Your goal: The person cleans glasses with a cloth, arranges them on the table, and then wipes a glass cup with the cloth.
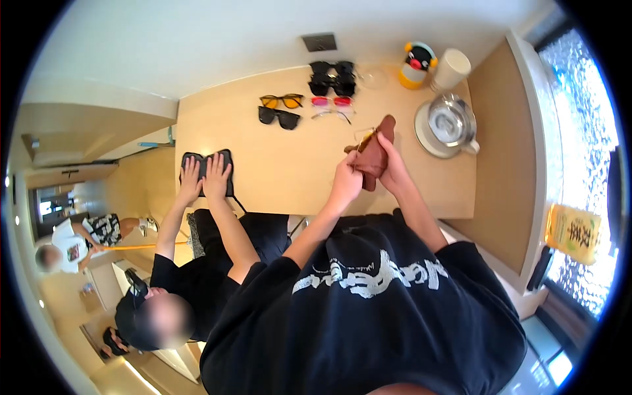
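Note:
My left hand (349, 179) is closed on the left side of a reddish-brown cloth (373, 158). On the cloth's right side, my right hand (394, 168) grips it with fingers partly hidden by the folds. A thin-framed pair of eyeglasses (364, 136) pokes out of the cloth between my hands; the rest of it is covered. Beyond my hands lie several pairs, among them orange-tinted glasses (282, 101), black sunglasses (278, 118), pink-lensed glasses (331, 102) and clear thin-rimmed glasses (332, 116).
At right, a glass pot (451, 120) sits on a round white base (421, 137). A penguin-shaped cup (417, 64) and a white cup (451, 68) stand behind it. To my left, a co-worker's hands (203, 172) rest on a black case (227, 158). Another person (69, 243) holds a long pole.

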A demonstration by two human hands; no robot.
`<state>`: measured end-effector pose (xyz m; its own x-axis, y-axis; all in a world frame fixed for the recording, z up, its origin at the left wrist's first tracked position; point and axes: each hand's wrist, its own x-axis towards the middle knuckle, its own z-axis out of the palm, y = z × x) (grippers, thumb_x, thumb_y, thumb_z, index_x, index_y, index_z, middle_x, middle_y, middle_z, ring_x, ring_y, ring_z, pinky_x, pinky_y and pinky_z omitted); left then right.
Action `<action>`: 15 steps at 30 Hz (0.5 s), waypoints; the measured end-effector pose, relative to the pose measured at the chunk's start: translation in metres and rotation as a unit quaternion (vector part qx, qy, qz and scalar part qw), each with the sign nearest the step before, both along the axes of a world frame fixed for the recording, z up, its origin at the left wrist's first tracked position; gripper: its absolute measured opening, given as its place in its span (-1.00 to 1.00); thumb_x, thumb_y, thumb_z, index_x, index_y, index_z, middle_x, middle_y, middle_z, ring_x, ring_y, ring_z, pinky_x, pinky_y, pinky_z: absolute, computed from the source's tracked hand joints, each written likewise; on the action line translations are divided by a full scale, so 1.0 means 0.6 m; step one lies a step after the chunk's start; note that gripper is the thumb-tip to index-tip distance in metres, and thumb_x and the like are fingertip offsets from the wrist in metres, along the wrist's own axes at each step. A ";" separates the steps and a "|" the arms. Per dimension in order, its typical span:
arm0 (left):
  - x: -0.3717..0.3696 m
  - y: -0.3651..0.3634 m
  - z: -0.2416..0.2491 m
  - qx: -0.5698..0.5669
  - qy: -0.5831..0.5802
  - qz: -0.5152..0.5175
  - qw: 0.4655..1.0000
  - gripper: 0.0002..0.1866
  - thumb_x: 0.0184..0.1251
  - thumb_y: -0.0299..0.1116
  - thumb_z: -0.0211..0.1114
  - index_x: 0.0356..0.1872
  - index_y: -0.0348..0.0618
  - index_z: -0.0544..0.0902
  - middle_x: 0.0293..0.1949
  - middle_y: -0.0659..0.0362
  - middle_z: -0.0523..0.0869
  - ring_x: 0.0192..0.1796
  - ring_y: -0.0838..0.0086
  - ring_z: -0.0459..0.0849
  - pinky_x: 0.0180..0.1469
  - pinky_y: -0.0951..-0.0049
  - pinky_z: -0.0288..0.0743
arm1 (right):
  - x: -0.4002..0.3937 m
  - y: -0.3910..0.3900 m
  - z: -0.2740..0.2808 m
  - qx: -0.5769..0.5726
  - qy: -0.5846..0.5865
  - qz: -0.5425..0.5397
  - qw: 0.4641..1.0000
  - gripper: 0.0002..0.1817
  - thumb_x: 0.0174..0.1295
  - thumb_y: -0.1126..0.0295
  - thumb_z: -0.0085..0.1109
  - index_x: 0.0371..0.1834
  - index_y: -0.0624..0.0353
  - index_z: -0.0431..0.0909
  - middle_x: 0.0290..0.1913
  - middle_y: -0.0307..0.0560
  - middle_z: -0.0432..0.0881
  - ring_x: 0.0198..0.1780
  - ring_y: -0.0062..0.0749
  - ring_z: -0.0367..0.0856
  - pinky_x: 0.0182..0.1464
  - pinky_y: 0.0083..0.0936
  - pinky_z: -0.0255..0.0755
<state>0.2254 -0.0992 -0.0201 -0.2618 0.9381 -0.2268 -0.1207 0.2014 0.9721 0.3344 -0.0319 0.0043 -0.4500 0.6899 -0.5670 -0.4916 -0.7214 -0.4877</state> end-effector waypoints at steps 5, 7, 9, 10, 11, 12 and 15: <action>-0.011 0.011 0.005 0.005 0.112 -0.058 0.992 -0.82 0.22 -0.61 0.05 -0.17 -0.29 0.53 -0.26 0.16 0.63 -0.17 0.56 0.54 -0.09 0.56 0.42 | 0.013 -0.001 -0.003 0.101 0.002 0.074 0.992 -0.60 0.12 0.38 0.21 -0.03 0.38 0.38 -0.13 -0.01 0.57 -0.13 -0.35 0.60 -0.07 -0.46 0.51; 0.000 0.007 -0.004 0.017 0.018 -0.041 0.999 -0.82 0.22 -0.61 0.02 -0.18 -0.30 0.52 -0.24 0.14 0.64 -0.13 0.56 0.54 -0.06 0.55 0.42 | 0.012 0.008 -0.016 0.092 -0.043 0.070 0.992 -0.60 0.12 0.42 0.20 -0.01 0.39 0.37 -0.14 0.02 0.58 -0.14 -0.31 0.61 -0.08 -0.41 0.51; 0.004 0.004 0.028 -0.013 0.050 -0.070 0.996 -0.75 0.21 -0.62 -0.04 -0.11 -0.34 0.52 -0.19 0.11 0.65 -0.09 0.52 0.57 -0.02 0.55 0.42 | 0.014 0.023 -0.017 0.079 -0.060 0.043 0.994 -0.60 0.13 0.41 0.21 -0.02 0.39 0.37 -0.14 0.04 0.59 -0.15 -0.29 0.61 -0.09 -0.38 0.52; 0.007 0.000 0.031 -0.011 0.066 -0.079 0.995 -0.71 0.20 -0.64 -0.06 -0.08 -0.34 0.52 -0.19 0.12 0.65 -0.09 0.50 0.58 -0.03 0.54 0.43 | 0.019 0.030 -0.008 0.042 -0.031 0.025 0.998 -0.61 0.16 0.39 0.20 -0.02 0.36 0.37 -0.13 0.03 0.58 -0.12 -0.30 0.60 -0.08 -0.39 0.52; 0.011 -0.010 0.036 -0.013 0.084 -0.085 0.993 -0.68 0.19 -0.65 -0.09 -0.05 -0.34 0.51 -0.19 0.12 0.65 -0.10 0.48 0.59 -0.04 0.54 0.43 | 0.021 0.026 0.000 0.001 0.001 0.010 1.000 -0.63 0.19 0.36 0.18 -0.01 0.34 0.37 -0.11 0.03 0.56 -0.10 -0.31 0.59 -0.07 -0.41 0.51; 0.020 -0.014 0.040 0.023 0.071 -0.047 0.996 -0.63 0.16 -0.67 -0.13 -0.04 -0.31 0.51 -0.24 0.15 0.64 -0.15 0.48 0.60 -0.07 0.54 0.44 | 0.017 0.021 0.006 0.008 -0.004 0.000 1.000 -0.63 0.19 0.33 0.18 -0.03 0.33 0.38 -0.12 0.02 0.57 -0.12 -0.31 0.60 -0.09 -0.41 0.52; 0.008 -0.003 0.077 -0.017 0.057 -0.025 0.998 -0.65 0.09 -0.65 -0.10 -0.10 -0.33 0.54 -0.30 0.01 0.67 -0.20 0.39 0.62 -0.07 0.50 0.43 | 0.007 0.010 0.026 0.029 -0.029 0.010 0.999 -0.63 0.13 0.36 0.24 -0.07 0.34 0.41 -0.20 0.00 0.60 -0.19 -0.29 0.62 -0.12 -0.42 0.52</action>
